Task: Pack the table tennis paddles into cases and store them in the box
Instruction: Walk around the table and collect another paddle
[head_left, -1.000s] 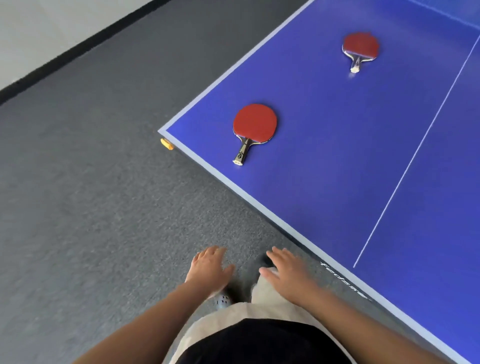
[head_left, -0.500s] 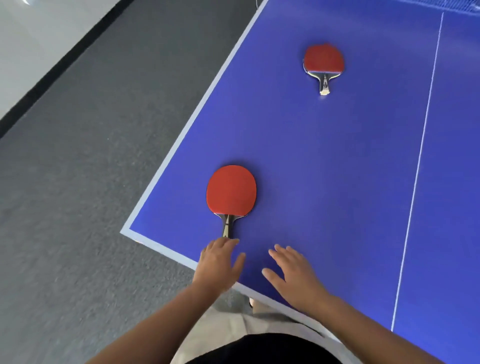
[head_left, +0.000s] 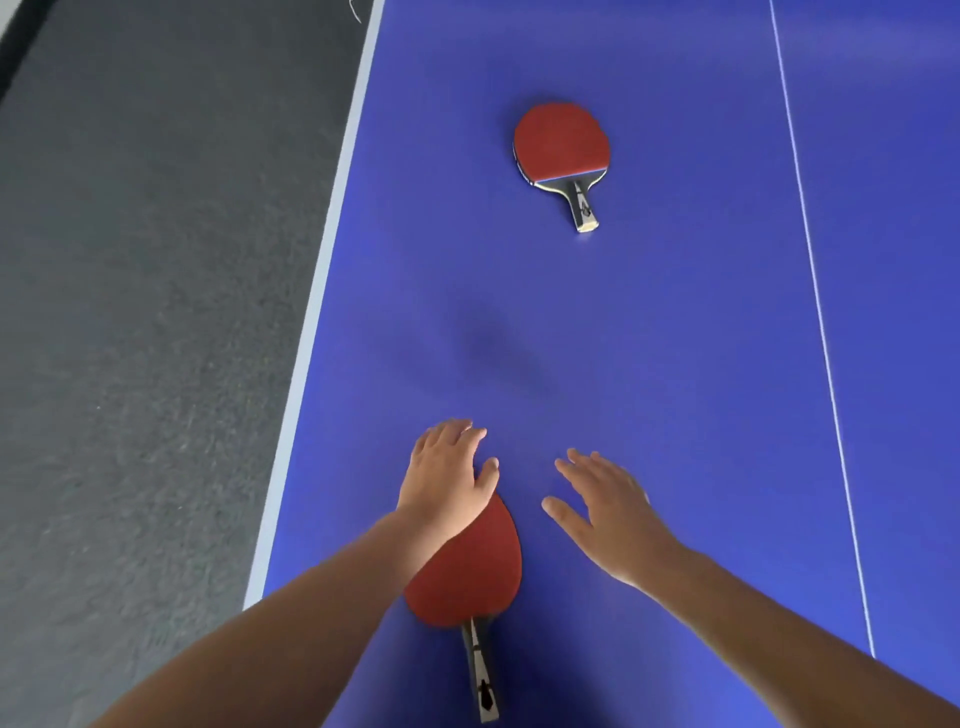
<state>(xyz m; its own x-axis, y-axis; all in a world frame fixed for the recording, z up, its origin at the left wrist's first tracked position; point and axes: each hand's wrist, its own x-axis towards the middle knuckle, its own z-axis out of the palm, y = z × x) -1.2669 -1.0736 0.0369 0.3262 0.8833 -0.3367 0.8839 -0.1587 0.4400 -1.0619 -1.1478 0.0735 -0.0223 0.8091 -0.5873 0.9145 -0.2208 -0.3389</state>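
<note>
Two red-faced paddles lie flat on the blue table tennis table (head_left: 675, 338). The near paddle (head_left: 472, 577) rests close to me, handle pointing toward me, its blade partly hidden under my left wrist. The far paddle (head_left: 563, 150) lies further up the table, handle also pointing toward me. My left hand (head_left: 447, 478) hovers palm down, fingers spread, past the top of the near paddle's blade. My right hand (head_left: 608, 514) is open beside it to the right, holding nothing. No case or box is in view.
The table's white left edge line (head_left: 322, 291) runs up the frame, with grey carpet floor (head_left: 145, 338) beyond it on the left. A thin white centre line (head_left: 815, 291) crosses the table on the right.
I have moved forward over the table. Both hands have gone past the near paddle's handle, and the near paddle now lies under my left forearm. The far paddle appears closer.
</note>
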